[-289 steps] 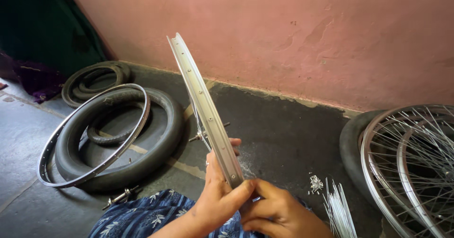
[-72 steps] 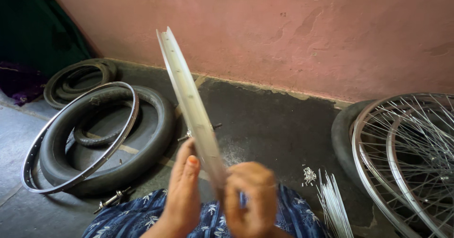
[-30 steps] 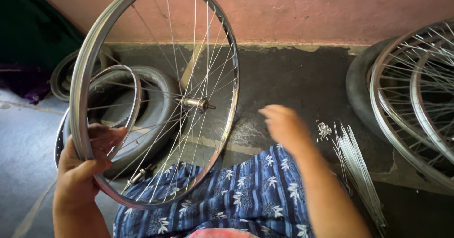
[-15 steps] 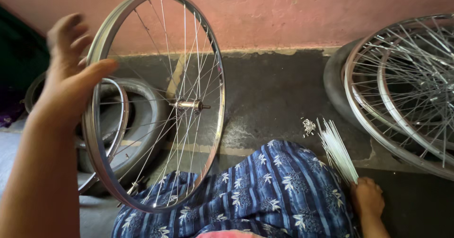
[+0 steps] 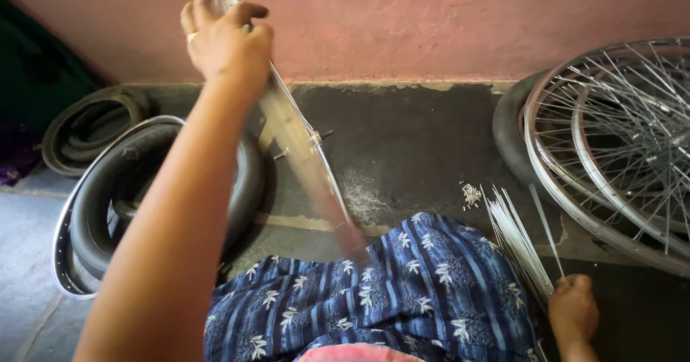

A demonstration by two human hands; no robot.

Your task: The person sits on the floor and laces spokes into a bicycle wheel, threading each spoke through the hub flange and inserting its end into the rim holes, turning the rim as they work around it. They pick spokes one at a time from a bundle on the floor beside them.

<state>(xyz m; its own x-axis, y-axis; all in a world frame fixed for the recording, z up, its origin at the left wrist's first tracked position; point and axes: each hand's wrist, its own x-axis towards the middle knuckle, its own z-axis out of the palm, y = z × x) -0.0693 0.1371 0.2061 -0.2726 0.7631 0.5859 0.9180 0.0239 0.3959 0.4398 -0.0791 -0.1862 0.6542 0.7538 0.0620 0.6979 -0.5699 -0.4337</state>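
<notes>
My left hand (image 5: 226,42) grips the top of a spoked bicycle wheel rim (image 5: 302,143). The wheel stands on edge, seen almost edge-on, with its lower end on my lap, which is covered in blue patterned cloth (image 5: 374,297). Its hub axle (image 5: 318,138) sticks out at mid-height. My right hand (image 5: 573,312) is low at the right, fingers closed at the near end of a bundle of loose steel spokes (image 5: 514,232) lying on the floor.
Black tyres with a bare rim (image 5: 108,211) lie at the left. Spoked wheels on a tyre (image 5: 618,146) lie at the right. A small pile of spoke nipples (image 5: 471,193) sits beside the spokes. A pink wall (image 5: 431,17) runs behind.
The wheel has turned from facing me to nearly edge-on, and my left hand has shifted to its top. My right hand stays down at the spoke bundle.
</notes>
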